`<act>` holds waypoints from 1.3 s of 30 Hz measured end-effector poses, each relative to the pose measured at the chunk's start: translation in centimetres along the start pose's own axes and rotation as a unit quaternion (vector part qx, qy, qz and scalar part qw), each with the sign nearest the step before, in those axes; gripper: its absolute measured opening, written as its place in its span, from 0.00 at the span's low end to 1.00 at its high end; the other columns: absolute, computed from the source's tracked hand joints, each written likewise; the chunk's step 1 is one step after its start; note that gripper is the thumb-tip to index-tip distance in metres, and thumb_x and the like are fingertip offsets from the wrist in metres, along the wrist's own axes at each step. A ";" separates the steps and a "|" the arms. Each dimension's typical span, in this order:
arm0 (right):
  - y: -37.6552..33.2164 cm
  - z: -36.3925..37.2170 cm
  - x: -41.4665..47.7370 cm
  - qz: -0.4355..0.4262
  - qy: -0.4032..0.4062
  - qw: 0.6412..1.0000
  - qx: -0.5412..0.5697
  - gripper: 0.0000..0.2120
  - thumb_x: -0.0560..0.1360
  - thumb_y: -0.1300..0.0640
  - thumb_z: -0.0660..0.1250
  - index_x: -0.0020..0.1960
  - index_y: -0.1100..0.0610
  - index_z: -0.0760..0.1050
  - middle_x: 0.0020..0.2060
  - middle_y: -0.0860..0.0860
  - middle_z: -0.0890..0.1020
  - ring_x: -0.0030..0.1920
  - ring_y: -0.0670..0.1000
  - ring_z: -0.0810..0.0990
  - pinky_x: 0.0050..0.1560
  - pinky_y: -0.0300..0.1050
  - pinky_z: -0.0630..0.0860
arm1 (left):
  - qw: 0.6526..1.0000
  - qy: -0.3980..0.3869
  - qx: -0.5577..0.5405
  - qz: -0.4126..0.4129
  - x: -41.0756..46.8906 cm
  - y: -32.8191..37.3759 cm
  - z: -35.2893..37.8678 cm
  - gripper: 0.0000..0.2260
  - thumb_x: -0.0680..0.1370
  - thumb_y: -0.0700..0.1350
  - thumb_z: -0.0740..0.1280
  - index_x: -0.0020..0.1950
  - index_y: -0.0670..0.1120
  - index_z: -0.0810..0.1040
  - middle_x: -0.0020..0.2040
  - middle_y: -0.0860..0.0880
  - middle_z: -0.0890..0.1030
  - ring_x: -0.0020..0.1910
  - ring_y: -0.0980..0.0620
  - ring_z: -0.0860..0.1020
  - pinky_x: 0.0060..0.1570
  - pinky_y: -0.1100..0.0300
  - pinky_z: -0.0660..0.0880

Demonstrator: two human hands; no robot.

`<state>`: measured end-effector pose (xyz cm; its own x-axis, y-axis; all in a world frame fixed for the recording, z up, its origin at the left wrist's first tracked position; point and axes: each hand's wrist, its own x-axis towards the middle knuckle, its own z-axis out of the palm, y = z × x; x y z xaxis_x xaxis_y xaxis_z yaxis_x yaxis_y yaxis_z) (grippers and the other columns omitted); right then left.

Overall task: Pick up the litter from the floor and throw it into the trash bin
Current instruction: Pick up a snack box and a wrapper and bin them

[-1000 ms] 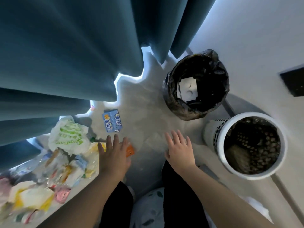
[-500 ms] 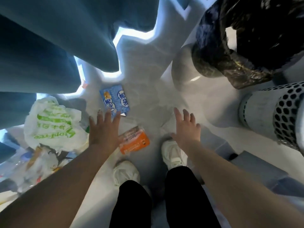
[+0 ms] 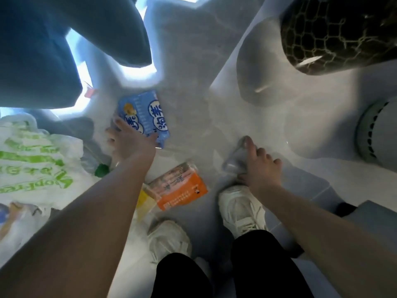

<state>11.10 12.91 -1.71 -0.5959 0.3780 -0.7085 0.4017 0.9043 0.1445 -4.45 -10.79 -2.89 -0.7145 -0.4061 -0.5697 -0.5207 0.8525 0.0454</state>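
"Litter, the blue packet (image 3: 144, 117): where is it?"
"On the floor (image 3: 193, 82) just below the curtain (image 3: 43, 50), seen from my head camera. My left hand (image 3: 129, 143) lies on its near edge, fingers and thumb curled onto it."
"And your right?"
"My right hand (image 3: 260, 168) pinches a clear wrapper (image 3: 233, 162) down at the floor, forefinger stretched, the rest curled. An orange packet (image 3: 180, 190) lies between my arms, beside my shoes (image 3: 240, 209). The white bag (image 3: 36, 160) sits left. The trash bin (image 3: 339, 33), black-lined, stands far right, well apart from both hands."
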 end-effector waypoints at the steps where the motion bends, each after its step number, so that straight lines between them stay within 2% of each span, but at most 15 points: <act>1: 0.0 0.0 -0.1 -0.014 0.000 1.000 0.012 0.46 0.70 0.53 0.73 0.74 0.47 0.43 0.56 0.54 0.76 0.55 0.57 0.78 0.54 0.52 0.69 | 0.999 -0.004 -0.030 -0.015 0.3 0.0 0.1 0.40 0.69 0.52 0.75 0.72 0.42 0.57 0.67 0.39 0.67 0.64 0.37 0.70 0.60 0.44 0.70; 3: 0.0 -0.1 -0.1 -0.030 -0.010 0.998 0.047 0.39 0.73 0.57 0.68 0.74 0.48 0.47 0.54 0.54 0.78 0.53 0.57 0.79 0.53 0.51 0.67 | 0.994 -0.026 -0.097 -0.043 0.7 0.2 -0.2 0.34 0.70 0.49 0.75 0.69 0.41 0.61 0.63 0.41 0.73 0.61 0.40 0.74 0.58 0.48 0.71; 6: 0.0 -1.2 0.5 -0.024 -0.027 0.991 0.132 0.27 0.75 0.59 0.65 0.70 0.52 0.57 0.57 0.56 0.78 0.56 0.59 0.78 0.55 0.51 0.69 | 0.993 -0.037 -0.101 -0.038 0.5 0.6 -1.6 0.21 0.74 0.46 0.71 0.62 0.37 0.73 0.57 0.39 0.79 0.56 0.40 0.77 0.50 0.54 0.71; 8: -0.1 -2.6 0.6 -0.010 -0.047 0.981 0.185 0.20 0.76 0.59 0.63 0.66 0.56 0.63 0.57 0.57 0.77 0.57 0.61 0.76 0.55 0.52 0.70 | 0.993 -0.044 -0.105 -0.020 -0.5 0.8 -3.0 0.17 0.74 0.48 0.70 0.58 0.38 0.78 0.54 0.38 0.81 0.53 0.39 0.78 0.48 0.55 0.72; 11: -0.3 -6.3 -0.8 -0.001 -0.065 0.959 0.275 0.13 0.76 0.61 0.61 0.60 0.62 0.69 0.54 0.61 0.77 0.56 0.62 0.76 0.51 0.49 0.70 | 0.982 -0.083 -0.168 0.001 -3.8 1.3 -6.0 0.15 0.73 0.51 0.68 0.53 0.41 0.81 0.48 0.40 0.83 0.47 0.39 0.81 0.51 0.50 0.78; 13: 0.0 -9.6 -2.6 0.009 -0.059 0.943 0.328 0.05 0.76 0.60 0.64 0.50 0.59 0.71 0.46 0.58 0.77 0.52 0.59 0.77 0.43 0.45 0.66 | 0.979 -0.106 -0.174 0.026 -6.9 2.1 -8.8 0.11 0.76 0.49 0.67 0.53 0.43 0.80 0.47 0.41 0.83 0.45 0.40 0.82 0.49 0.45 0.80; 15: 0.7 -13.4 -4.8 0.015 -0.039 0.914 0.403 0.11 0.74 0.58 0.68 0.38 0.56 0.67 0.36 0.52 0.74 0.41 0.56 0.74 0.36 0.44 0.62 | 0.975 -0.134 -0.168 0.062 -10.3 3.5 -12.2 0.07 0.78 0.48 0.66 0.52 0.45 0.78 0.46 0.45 0.82 0.44 0.42 0.82 0.48 0.47 0.80; 18: 2.6 -19.1 -7.7 0.019 -0.009 0.861 0.508 0.18 0.73 0.57 0.72 0.32 0.52 0.65 0.27 0.47 0.69 0.28 0.45 0.67 0.27 0.38 0.61 | 0.963 -0.167 -0.178 0.114 -14.7 6.1 -16.3 0.05 0.79 0.47 0.64 0.52 0.47 0.76 0.46 0.49 0.81 0.44 0.48 0.81 0.47 0.49 0.80; 20: 4.9 -22.8 -9.1 0.038 0.008 0.839 0.542 0.16 0.74 0.55 0.71 0.33 0.58 0.68 0.28 0.49 0.70 0.28 0.47 0.67 0.28 0.38 0.62 | 0.955 -0.182 -0.193 0.131 -17.3 8.5 -18.6 0.03 0.79 0.46 0.63 0.51 0.48 0.76 0.46 0.50 0.81 0.41 0.52 0.80 0.46 0.50 0.80; 22: 7.7 -26.2 -9.9 0.053 0.030 0.821 0.567 0.15 0.76 0.53 0.68 0.42 0.66 0.72 0.33 0.55 0.72 0.34 0.51 0.70 0.34 0.45 0.66 | 0.948 -0.194 -0.210 0.140 -20.0 11.6 -20.6 0.03 0.79 0.44 0.63 0.50 0.49 0.76 0.46 0.49 0.82 0.41 0.53 0.80 0.45 0.52 0.80; 24: 10.8 -29.2 -10.3 0.072 0.050 0.808 0.583 0.15 0.79 0.52 0.64 0.47 0.66 0.73 0.35 0.55 0.73 0.36 0.51 0.72 0.37 0.47 0.67 | 0.938 -0.202 -0.233 0.159 -22.4 15.3 -22.2 0.03 0.79 0.43 0.64 0.49 0.49 0.77 0.44 0.50 0.82 0.40 0.53 0.81 0.44 0.53 0.80; 26: 13.9 -31.8 -10.1 0.100 0.072 0.798 0.590 0.16 0.80 0.51 0.60 0.46 0.65 0.70 0.36 0.55 0.72 0.37 0.52 0.71 0.39 0.47 0.66 | 0.930 -0.212 -0.242 0.177 -24.0 19.5 -23.2 0.03 0.79 0.42 0.63 0.49 0.47 0.77 0.43 0.50 0.82 0.38 0.52 0.81 0.42 0.55 0.79; 29: 18.4 -35.2 -8.7 0.124 0.107 0.807 0.568 0.14 0.80 0.54 0.58 0.41 0.63 0.66 0.36 0.55 0.69 0.36 0.52 0.68 0.38 0.47 0.64 | 0.919 -0.237 -0.254 0.188 -25.4 26.7 -23.2 0.03 0.79 0.41 0.63 0.49 0.46 0.76 0.42 0.48 0.81 0.32 0.51 0.80 0.39 0.56 0.78; 34: 24.0 -37.5 -6.0 0.112 0.122 0.810 0.562 0.10 0.79 0.57 0.59 0.41 0.60 0.71 0.36 0.52 0.74 0.37 0.51 0.72 0.39 0.47 0.68 | 0.914 -0.275 -0.252 0.158 -25.6 36.7 -19.1 0.04 0.78 0.39 0.62 0.51 0.44 0.75 0.40 0.47 0.79 0.30 0.52 0.78 0.30 0.58 0.78; 39: 26.0 -36.5 -3.4 0.098 0.113 0.824 0.547 0.08 0.79 0.57 0.60 0.45 0.59 0.73 0.37 0.50 0.76 0.38 0.50 0.74 0.38 0.46 0.69 | 0.928 -0.293 -0.205 0.105 -23.5 39.7 -14.4 0.09 0.78 0.44 0.66 0.56 0.42 0.72 0.37 0.47 0.76 0.36 0.45 0.82 0.39 0.51 0.82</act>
<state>-1.75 42.34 29.66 -0.5100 0.6340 -0.5813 0.8182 0.1490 -0.5553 -15.09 27.83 24.11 -0.5066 0.1062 -0.8556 -0.6182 0.6470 0.4464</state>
